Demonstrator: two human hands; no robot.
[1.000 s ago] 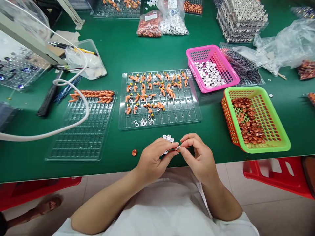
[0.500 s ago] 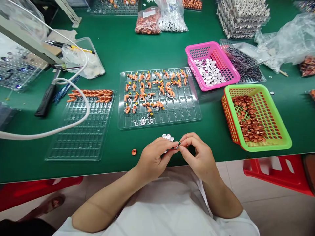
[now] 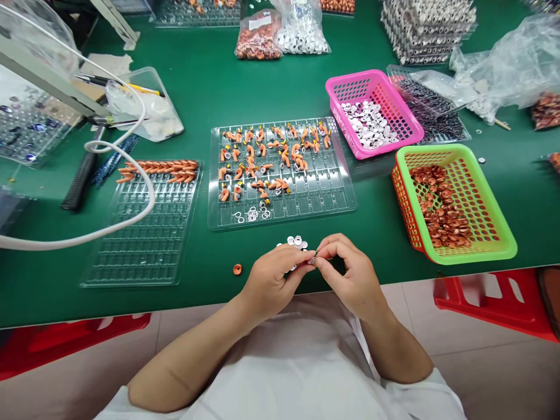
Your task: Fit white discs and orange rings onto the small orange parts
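Near the table's front edge, my left hand (image 3: 273,277) and my right hand (image 3: 350,274) meet fingertip to fingertip. Both are closed in a pinch on one small part (image 3: 312,261), which shows some grey-white; the fingers hide most of it. Just behind my left fingers lie several white discs (image 3: 297,240), partly covered by the hand. A single copper-coloured cupped disc (image 3: 237,269) rests to the left. Beyond the hands, a clear compartment tray (image 3: 324,201) holds orange curved pieces (image 3: 286,157) with yellow and black ends, and thin white rings (image 3: 252,214) in its front row.
At right stand a pink basket (image 3: 415,125) of white discs and a green basket (image 3: 494,221) of copper discs. Left are another clear tray (image 3: 140,245) with copper-coloured pieces, a black-handled hammer (image 3: 81,181) and a looping white tube (image 3: 118,220). Filled bags (image 3: 259,36) lie at the back.
Both hands stay pinched together at nearly the same spot, with small finger movements on the part. The whole view has shifted slightly.
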